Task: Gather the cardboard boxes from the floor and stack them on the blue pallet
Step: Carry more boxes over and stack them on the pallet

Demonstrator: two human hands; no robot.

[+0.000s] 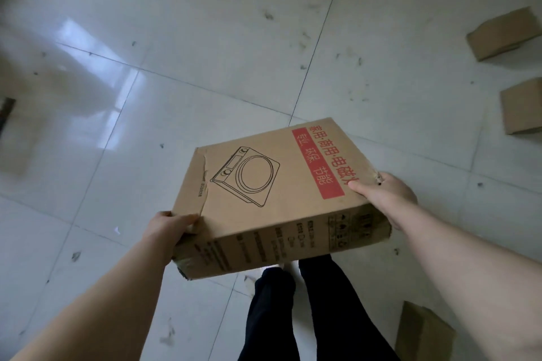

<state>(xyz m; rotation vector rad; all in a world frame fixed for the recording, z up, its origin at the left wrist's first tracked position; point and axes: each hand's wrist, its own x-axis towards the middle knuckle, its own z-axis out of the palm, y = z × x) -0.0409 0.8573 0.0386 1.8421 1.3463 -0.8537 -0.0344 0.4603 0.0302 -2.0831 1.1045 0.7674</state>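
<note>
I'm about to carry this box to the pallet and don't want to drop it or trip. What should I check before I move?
1. Grip of left hand on the printed box: ok, it holds the near left corner.
2. Grip of right hand: ok, it holds the right edge, thumb on top.
3. Box intact: not ok, there is a tear along its left edge.
4. Location of blue pallet: cannot tell, not in view.
5. Footing: not ok, a small box lies on the floor beside the right leg.
</note>
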